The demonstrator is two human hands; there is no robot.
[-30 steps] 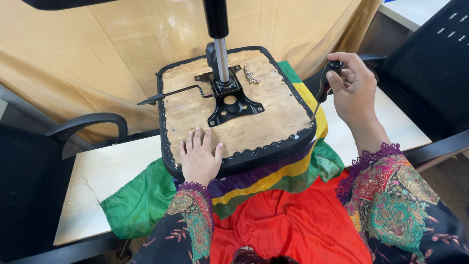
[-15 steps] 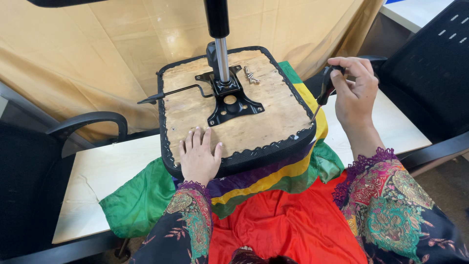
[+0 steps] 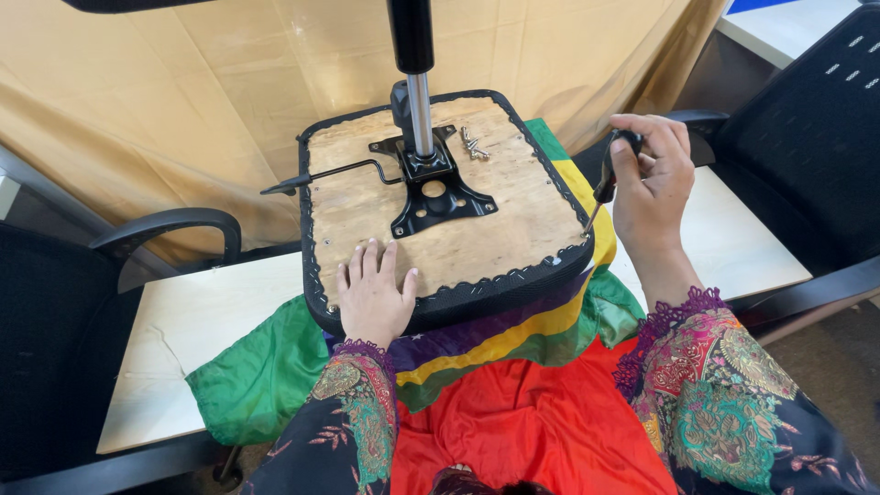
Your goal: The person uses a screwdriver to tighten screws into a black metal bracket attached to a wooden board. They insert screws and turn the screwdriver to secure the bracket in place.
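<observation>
An upturned office chair seat [image 3: 513, 229] shows its bare plywood underside and black fabric rim, lying on a striped green, yellow and purple cloth [image 3: 257, 376]. A black metal mechanism plate [image 3: 440, 197] with a chrome gas cylinder [image 3: 420, 110] and a side lever [image 3: 321, 176] is bolted to the middle. My left hand [image 3: 374, 295] lies flat on the near edge of the seat. My right hand [image 3: 653, 179] grips a screwdriver [image 3: 605, 179], its tip touching the seat's right edge. Loose screws [image 3: 473, 144] lie on the wood near the plate.
The seat rests on a pale wooden table [image 3: 174, 330]. Black chair armrests [image 3: 170, 227] stand at the left, a black mesh chair [image 3: 816, 137] at the right. A tan curtain [image 3: 183, 82] hangs behind. Red fabric [image 3: 522, 422] covers my lap.
My right hand has come down and left from beyond the seat's right corner, bringing the screwdriver tip to the seat's edge. My left hand has stayed flat on the seat.
</observation>
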